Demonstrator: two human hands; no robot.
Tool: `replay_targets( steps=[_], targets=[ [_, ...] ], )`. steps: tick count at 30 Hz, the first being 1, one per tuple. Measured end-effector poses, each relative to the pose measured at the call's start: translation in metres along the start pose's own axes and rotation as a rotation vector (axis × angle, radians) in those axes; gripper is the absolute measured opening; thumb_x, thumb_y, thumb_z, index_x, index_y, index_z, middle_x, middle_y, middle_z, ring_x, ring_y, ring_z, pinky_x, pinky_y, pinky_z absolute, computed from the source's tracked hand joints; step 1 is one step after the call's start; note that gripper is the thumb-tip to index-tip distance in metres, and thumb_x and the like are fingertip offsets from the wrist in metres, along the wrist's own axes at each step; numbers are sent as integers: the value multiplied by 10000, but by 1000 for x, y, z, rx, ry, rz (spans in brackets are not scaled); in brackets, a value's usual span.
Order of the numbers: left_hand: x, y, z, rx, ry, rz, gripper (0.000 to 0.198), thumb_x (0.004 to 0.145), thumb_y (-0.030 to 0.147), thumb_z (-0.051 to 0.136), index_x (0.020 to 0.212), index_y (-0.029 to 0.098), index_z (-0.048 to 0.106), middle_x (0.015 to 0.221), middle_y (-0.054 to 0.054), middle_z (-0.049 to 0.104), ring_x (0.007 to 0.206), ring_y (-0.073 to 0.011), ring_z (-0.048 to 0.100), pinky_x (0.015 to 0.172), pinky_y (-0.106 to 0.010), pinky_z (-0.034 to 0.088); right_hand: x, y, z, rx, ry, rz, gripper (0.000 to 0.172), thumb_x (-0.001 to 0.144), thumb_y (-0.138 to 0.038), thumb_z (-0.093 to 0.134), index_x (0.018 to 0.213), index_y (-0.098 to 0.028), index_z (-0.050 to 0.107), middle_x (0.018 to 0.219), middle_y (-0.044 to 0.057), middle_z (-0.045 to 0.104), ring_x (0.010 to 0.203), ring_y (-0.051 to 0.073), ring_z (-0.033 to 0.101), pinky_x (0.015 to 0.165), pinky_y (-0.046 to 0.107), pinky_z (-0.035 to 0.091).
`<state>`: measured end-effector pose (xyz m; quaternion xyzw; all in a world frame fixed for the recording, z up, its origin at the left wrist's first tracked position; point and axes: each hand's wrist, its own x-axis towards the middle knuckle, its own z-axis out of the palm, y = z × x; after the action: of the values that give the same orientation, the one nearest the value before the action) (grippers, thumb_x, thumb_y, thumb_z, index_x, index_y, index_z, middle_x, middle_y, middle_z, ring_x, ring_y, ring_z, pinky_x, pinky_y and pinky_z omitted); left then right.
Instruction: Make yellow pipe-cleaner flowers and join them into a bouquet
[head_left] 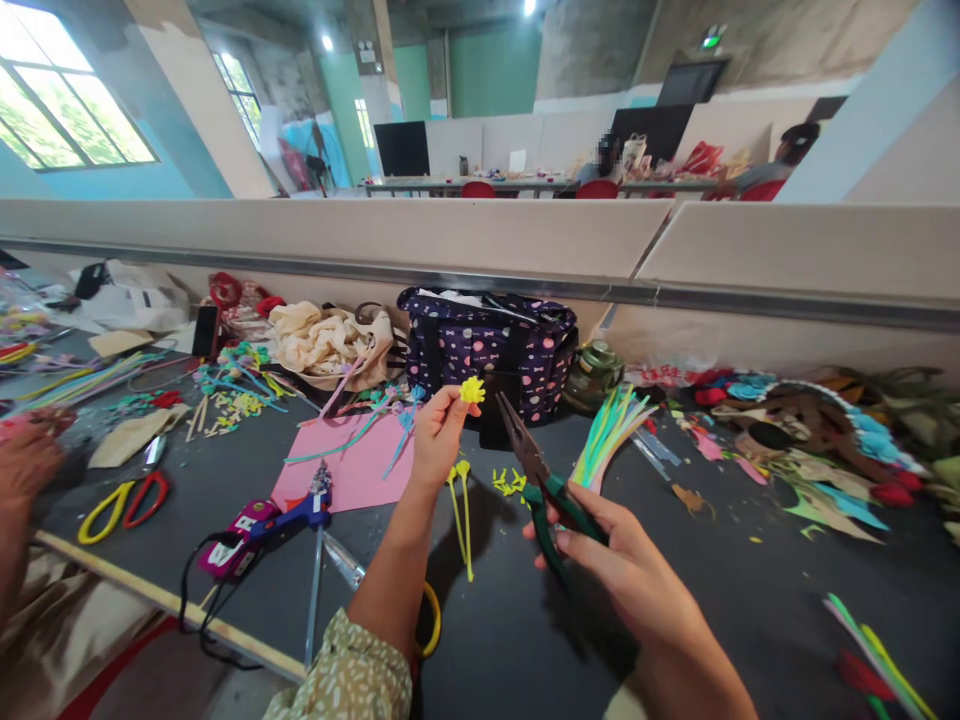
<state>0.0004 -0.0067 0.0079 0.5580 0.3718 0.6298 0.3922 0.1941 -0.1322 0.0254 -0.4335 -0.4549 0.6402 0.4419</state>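
My left hand (pixel 441 432) pinches a small yellow flower (pixel 472 390) between thumb and fingertips, above the dark table. In my right hand (pixel 611 555) is a pair of long-nose pliers (pixel 544 465) with green handles; the fingers wrap round the handles and the jaws point up toward the flower, apart from it. Below the left hand lie yellow-headed stems (pixel 463 515). Short yellow cut pieces (pixel 510 482) are scattered beside them. A bundle of pale green, yellow and white strips (pixel 611 435) lies behind the pliers.
A blue glue gun (pixel 304 510) rests near a pink sheet (pixel 352 455), left of my arm. Further left are scissors (pixel 135 495) and another person's hand (pixel 30 460). A patterned bag (pixel 491 350) stands at the back, with a green bottle (pixel 595 375) beside it.
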Motion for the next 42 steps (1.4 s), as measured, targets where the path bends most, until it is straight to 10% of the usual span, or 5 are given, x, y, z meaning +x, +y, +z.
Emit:
replay_targets(
  steps=[42],
  targets=[
    [-1, -1, 4, -126, -52, 0, 172, 800, 332, 680, 825, 171, 735, 757, -22, 653, 564, -82, 425, 514, -207, 345, 5, 8, -1, 288, -212, 110, 130, 744, -129, 650, 856, -164, 592, 780, 37, 668, 633, 159, 672, 589, 273, 556]
  ],
)
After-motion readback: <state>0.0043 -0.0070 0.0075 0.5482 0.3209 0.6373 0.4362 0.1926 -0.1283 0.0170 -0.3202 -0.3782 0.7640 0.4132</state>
